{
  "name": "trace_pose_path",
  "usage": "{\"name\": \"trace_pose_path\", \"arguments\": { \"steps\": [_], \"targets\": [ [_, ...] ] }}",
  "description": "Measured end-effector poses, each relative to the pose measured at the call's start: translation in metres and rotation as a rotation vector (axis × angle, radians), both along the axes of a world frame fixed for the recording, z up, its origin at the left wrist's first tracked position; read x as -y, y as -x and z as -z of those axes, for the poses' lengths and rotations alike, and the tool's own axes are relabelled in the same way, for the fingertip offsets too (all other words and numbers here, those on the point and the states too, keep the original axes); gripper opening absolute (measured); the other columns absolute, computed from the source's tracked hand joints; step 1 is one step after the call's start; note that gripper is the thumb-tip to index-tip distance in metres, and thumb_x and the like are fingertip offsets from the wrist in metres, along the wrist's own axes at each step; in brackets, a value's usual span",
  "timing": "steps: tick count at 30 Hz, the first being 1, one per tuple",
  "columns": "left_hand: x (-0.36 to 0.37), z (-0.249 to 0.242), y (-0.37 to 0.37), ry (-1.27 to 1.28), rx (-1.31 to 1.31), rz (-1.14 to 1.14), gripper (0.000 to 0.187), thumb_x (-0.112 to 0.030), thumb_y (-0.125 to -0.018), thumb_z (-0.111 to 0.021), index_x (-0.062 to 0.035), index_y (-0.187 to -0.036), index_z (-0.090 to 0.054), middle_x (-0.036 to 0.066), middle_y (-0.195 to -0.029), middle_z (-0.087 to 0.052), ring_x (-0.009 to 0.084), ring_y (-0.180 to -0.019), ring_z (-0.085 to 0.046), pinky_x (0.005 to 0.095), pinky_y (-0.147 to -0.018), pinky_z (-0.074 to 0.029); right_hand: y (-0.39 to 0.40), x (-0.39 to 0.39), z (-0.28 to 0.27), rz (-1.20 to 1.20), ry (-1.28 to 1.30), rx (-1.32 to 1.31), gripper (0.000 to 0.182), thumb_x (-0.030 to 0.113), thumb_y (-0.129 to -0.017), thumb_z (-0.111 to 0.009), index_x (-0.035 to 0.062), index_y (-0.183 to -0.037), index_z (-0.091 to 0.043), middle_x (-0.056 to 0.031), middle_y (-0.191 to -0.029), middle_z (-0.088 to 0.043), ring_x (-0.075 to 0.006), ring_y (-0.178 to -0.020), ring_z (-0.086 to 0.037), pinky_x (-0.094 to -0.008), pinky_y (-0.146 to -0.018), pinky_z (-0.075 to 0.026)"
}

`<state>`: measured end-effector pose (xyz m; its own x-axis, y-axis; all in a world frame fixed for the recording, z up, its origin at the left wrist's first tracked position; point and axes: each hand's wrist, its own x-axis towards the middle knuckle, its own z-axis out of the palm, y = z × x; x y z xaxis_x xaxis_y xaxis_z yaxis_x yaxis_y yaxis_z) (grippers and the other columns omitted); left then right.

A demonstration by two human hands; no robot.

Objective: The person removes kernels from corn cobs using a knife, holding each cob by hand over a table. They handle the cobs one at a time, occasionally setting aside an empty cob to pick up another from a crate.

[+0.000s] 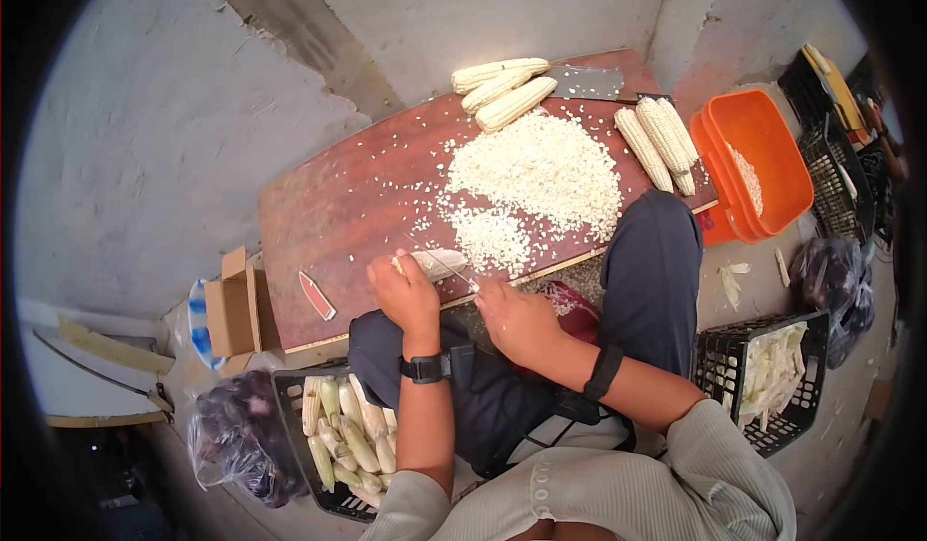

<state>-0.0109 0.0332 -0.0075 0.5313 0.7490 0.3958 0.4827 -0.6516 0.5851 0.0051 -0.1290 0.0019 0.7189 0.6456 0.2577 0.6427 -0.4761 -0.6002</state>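
A white ear of corn (444, 264) lies low over the near edge of the reddish board (357, 203), its left end in the closed fingers of my left hand (404, 295). In my right hand (517, 319) is a knife, its thin blade (422, 246) slanting across the ear toward the upper left. Most of the knife's handle is hidden by my fingers. Just beyond the ear sits a small heap of cut kernels (494, 242), with a larger kernel pile (541, 166) behind it. Loose kernels are scattered around both.
Whole ears (517, 104) and a cleaver (587, 83) lie at the board's back; more ears (657, 140) lie right. A red-and-white pointed object (317, 296) is at left. An orange bucket (777, 145), a corn crate (290, 401), a husk crate (715, 360) and a cardboard box (229, 317) surround the board.
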Motion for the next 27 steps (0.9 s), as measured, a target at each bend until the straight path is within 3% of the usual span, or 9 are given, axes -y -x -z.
{"name": "trace_pose_path", "arguments": {
  "steps": [5,8,22,27],
  "targets": [
    [0.007,-0.005,0.000,0.000,-0.052,-0.016,0.026,-0.024,-0.091,-0.048,0.0017,-0.086,-0.050,0.021,-0.086,-0.051,0.0423,-0.078,-0.052,0.0488,-0.067,-0.041,0.017,0.000,-0.007,-0.041,0.167,-0.020,0.018,0.019,-0.090,-0.052,0.0016,-0.090,-0.050,-0.0118,-0.065,-0.057,-0.0286,-0.054,-0.060,-0.0386,-0.046,-0.048],
    [0.001,0.001,0.001,-0.057,-0.031,0.026,0.026,-0.023,-0.091,-0.048,0.0014,-0.083,-0.048,0.021,-0.085,-0.050,0.0425,-0.076,-0.052,0.0494,-0.065,-0.040,0.012,-0.007,0.000,-0.031,0.118,0.051,0.016,0.016,-0.090,-0.050,0.0031,-0.080,-0.049,-0.0098,-0.055,-0.056,-0.0250,-0.046,-0.059,-0.0357,-0.039,-0.047],
    [-0.004,0.008,0.000,-0.104,-0.075,-0.015,0.024,-0.021,-0.091,-0.046,0.0006,-0.080,-0.046,0.021,-0.083,-0.049,0.0431,-0.074,-0.051,0.0503,-0.062,-0.041,-0.006,-0.073,0.014,0.006,0.139,-0.054,0.015,0.014,-0.089,-0.045,0.0004,-0.084,-0.049,-0.0142,-0.064,-0.060,-0.0292,-0.058,-0.064,-0.0401,-0.047,-0.051],
    [0.000,0.006,0.006,-0.141,-0.010,0.002,0.023,-0.021,-0.090,-0.045,0.0004,-0.081,-0.046,0.021,-0.084,-0.049,0.0428,-0.073,-0.052,0.0503,-0.061,-0.042,-0.017,-0.061,0.014,-0.061,0.103,-0.117,0.017,0.015,-0.090,-0.044,0.0002,-0.084,-0.049,-0.0177,-0.068,-0.062,-0.0314,-0.059,-0.064,-0.0417,-0.051,-0.051]
  ]
}}
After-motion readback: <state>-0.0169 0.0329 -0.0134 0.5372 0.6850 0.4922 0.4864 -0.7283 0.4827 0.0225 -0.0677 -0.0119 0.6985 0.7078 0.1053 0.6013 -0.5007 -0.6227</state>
